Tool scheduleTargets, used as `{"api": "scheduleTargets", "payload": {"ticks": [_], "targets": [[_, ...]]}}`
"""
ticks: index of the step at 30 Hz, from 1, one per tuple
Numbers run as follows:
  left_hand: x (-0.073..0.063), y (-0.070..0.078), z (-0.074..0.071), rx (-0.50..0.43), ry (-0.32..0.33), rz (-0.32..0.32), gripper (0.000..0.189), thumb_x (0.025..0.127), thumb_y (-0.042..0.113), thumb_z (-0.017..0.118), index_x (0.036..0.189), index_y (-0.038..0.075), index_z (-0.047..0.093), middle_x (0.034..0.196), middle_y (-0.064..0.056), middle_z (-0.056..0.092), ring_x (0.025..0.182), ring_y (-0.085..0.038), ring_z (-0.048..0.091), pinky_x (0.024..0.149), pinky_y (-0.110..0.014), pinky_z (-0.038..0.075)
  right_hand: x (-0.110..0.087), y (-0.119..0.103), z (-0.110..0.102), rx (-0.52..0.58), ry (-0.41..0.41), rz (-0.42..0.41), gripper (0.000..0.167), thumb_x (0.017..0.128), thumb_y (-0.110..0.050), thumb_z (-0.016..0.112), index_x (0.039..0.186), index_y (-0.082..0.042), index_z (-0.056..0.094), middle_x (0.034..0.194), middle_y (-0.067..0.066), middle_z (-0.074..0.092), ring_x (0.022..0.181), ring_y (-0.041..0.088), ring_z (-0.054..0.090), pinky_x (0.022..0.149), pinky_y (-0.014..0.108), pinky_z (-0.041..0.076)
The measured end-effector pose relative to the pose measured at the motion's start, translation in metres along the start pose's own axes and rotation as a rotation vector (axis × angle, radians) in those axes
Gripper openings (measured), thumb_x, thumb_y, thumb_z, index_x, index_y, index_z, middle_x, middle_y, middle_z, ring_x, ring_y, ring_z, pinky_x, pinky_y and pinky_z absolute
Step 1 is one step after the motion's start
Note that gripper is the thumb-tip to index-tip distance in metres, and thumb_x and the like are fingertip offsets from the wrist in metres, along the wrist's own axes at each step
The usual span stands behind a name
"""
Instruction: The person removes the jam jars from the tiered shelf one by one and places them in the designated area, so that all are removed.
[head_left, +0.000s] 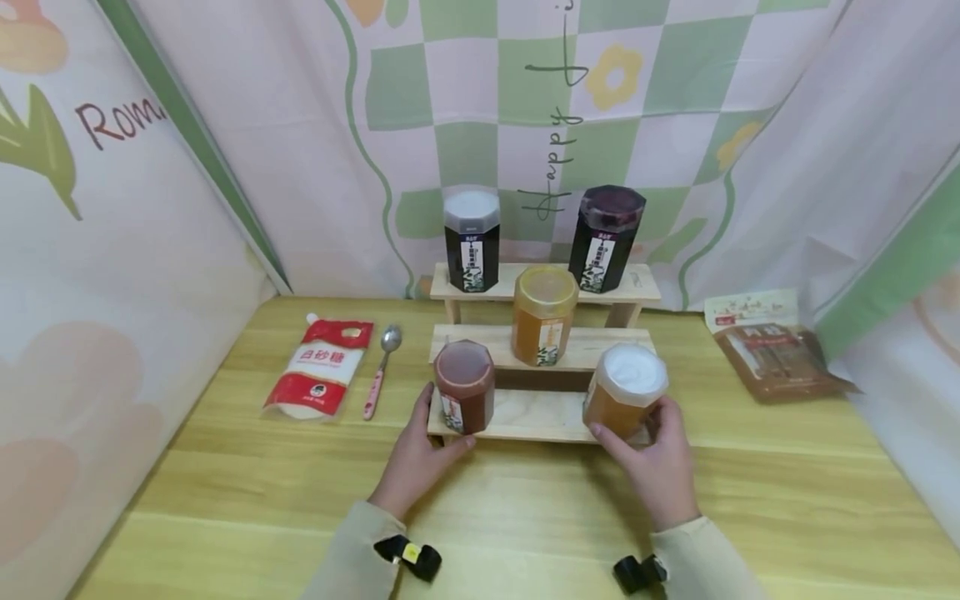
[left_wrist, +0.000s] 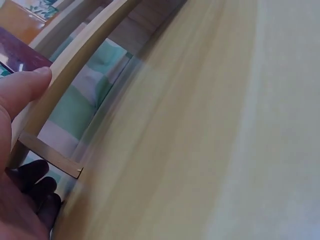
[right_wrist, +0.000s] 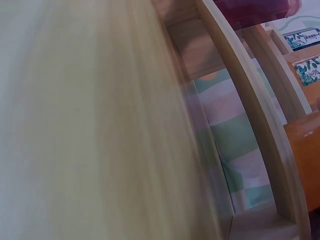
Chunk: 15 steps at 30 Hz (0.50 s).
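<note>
Head view, orange jar point(head_left: 617, 407), right hand point(head_left: 662, 467) partly hidden

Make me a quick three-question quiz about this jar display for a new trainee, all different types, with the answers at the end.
1. How many jars stand on the wooden rack?
2. Which thing lies beside the spoon, on the table's left side?
A) the brown bag
B) the red-and-white bag
3. True or false: the right grip is at a jar on the top tier.

Key:
1. Five.
2. B.
3. False; it is at the white-topped orange jar on the bottom tier.
</note>
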<state>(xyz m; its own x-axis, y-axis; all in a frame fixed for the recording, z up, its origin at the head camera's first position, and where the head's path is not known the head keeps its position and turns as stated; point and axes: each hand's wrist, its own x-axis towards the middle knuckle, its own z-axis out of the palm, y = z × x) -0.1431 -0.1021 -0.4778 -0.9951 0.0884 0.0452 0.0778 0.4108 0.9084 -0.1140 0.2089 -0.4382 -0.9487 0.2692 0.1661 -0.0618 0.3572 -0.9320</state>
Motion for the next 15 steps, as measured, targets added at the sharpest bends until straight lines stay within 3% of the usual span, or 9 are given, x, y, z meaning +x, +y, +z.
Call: {"api": "scheduleTargets", "payload": {"ticks": [5,15], "targets": [[-0.0007,-0.0013,0.0001,-0.031,0.010,0.010,0.108,0.080,0.039,0.085,0.161,0.011,0.018,0.160,-0.019,0.032,0.143,-0.043,0.035,0.113,-0.063,0.032,0.0021,-0.0030,0.0041,0.007,0.035,0.010,0.091,0.076,-0.015,0.089,0.147,0.002,0.035,0.146,0.023,0.046,0.138,0.043,0.041,0.116,0.059,0.032],[-0.0014,-0.0024,-0.0004,-0.021,0.022,0.043,0.105,0.081,0.035,0.084,0.161,0.012,0.021,0.161,-0.016,0.031,0.144,-0.040,0.034,0.113,-0.060,0.034,0.0045,-0.0022,0.0032,0.005,0.022,0.028,0.094,0.074,-0.013,0.090,0.148,0.002,0.035,0.147,0.024,0.045,0.139,0.042,0.041,0.117,0.056,0.032]]}}
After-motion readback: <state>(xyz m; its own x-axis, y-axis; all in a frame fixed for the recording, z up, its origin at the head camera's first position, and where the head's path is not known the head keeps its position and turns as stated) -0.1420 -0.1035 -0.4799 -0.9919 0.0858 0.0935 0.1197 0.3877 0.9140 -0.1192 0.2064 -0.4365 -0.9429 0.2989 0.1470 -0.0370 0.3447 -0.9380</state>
